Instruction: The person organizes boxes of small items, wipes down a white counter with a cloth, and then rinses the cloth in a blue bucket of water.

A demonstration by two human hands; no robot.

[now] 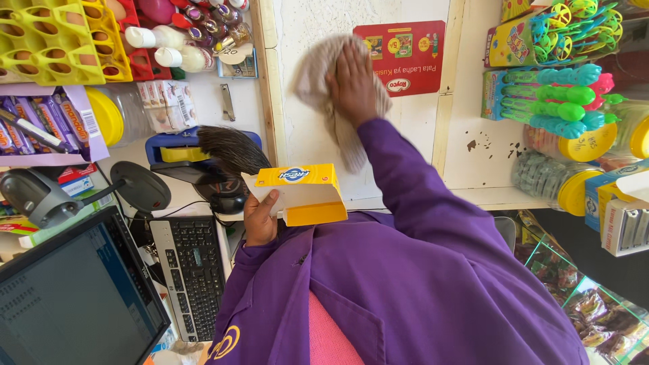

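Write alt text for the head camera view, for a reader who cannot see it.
A person in a purple jacket presses a beige cloth against a white counter with the right hand, while the left hand holds a yellow box. A keyboard, a dark brush and yellow trays lie around.

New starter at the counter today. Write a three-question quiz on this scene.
1. True or false: the right hand presses a cloth on the white counter.
2. What does the left hand hold?
A. brush
B. yellow box
C. keyboard
3. Fill in: the keyboard lies beside a dark ____.

Key
1. True
2. B, the yellow box
3. screen
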